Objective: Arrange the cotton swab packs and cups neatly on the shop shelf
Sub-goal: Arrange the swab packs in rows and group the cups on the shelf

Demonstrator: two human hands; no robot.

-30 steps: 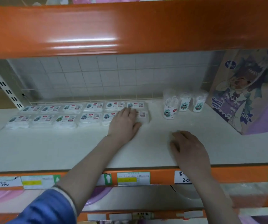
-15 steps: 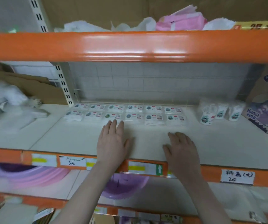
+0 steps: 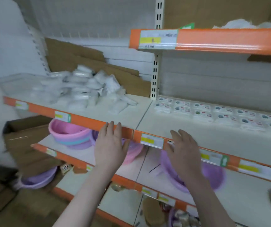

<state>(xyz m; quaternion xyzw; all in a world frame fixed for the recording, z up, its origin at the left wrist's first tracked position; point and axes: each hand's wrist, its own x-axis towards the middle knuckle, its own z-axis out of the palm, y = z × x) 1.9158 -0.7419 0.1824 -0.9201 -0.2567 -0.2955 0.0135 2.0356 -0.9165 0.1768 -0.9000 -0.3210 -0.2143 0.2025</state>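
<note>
Two neat rows of flat white cotton swab packs (image 3: 216, 113) lie along the back of the white shop shelf (image 3: 188, 133) on the right. A loose heap of white packs (image 3: 89, 87) is piled on the neighbouring shelf section to the left. The cups are out of view. My left hand (image 3: 111, 146) hovers in front of the orange shelf edge with straight fingers, holding nothing. My right hand (image 3: 183, 151) is beside it, fingers relaxed and spread, also empty. Both hands are off the shelf surface.
Torn cardboard (image 3: 85, 63) leans behind the heap. Pink and purple plastic basins (image 3: 71, 136) sit on the shelf below, with an open cardboard box (image 3: 21, 141) at the left. An orange upper shelf (image 3: 213, 40) overhangs the right section.
Both hands have pulled back off the shelf to in front of its edge. The view has swung left, bringing the loose heap of packs into sight and losing the cups.
</note>
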